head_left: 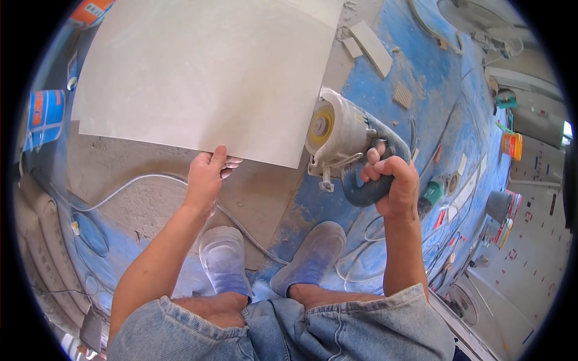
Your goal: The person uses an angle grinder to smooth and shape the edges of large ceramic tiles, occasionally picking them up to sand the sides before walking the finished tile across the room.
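Observation:
A large pale tile (205, 78) fills the upper left of the view. My left hand (211, 174) grips its near edge, thumb on top and fingers underneath. My right hand (394, 180) is wrapped round the dark handle of a power cutter (346, 129), a dusty metal-guarded tool with a round yellow-and-grey disc. The cutter is held upright close to the tile's right edge; whether it touches the edge I cannot tell. Whether the disc is spinning does not show.
Tile offcuts (370, 48) lie beyond the cutter on the dusty blue floor covering. A grey cable (241, 231) runs past my shoes (223, 253). Blue bucket (45, 117) and stacked sacks (48, 240) stand at left. A green power tool (432, 194) lies at right.

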A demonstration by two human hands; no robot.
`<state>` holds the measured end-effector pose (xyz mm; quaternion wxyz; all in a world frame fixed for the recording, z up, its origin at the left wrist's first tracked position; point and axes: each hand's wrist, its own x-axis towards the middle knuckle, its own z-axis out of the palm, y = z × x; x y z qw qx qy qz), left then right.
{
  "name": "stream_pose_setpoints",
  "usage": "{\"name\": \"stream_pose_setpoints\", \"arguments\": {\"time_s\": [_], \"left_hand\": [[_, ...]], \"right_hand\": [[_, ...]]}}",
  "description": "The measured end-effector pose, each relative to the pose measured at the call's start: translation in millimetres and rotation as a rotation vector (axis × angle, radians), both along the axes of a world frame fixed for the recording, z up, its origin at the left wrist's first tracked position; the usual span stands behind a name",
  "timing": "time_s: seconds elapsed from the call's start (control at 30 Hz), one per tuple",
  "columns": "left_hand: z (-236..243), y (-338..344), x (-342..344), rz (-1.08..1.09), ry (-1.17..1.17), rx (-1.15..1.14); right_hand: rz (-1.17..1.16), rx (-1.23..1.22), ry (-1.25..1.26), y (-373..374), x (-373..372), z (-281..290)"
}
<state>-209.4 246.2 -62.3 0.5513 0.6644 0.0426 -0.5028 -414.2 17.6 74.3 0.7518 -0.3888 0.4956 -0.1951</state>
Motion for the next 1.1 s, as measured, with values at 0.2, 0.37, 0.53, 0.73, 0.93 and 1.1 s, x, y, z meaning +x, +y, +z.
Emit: {"name": "stream_pose_setpoints", "arguments": {"time_s": [0.2,0.37,0.53,0.73,0.93,1.1], "left_hand": [[5,-4,-2,0.038,-0.009,0.004],[4,-4,-2,0.03,-0.018,0.0],[4,-4,-2,0.023,-0.029,0.003],[1,-3,-2,0.023,-0.036,0.015],[0,-4,-3,0.023,-0.049,0.0],[0,-4,-3,0.027,-0.051,-0.004]], "right_hand": [[0.011,0.01,-0.006,2,-1,1],[0.074,0.023,-0.028,1,-10,-3],[0.065,0.027,-0.021,4,-10,-1],[0.058,0.05,-0.003,6,-11,0],[0.063,0.051,-0.003,9,-12,1],[0.01,0.068,0.033,12,-10,3]]}}
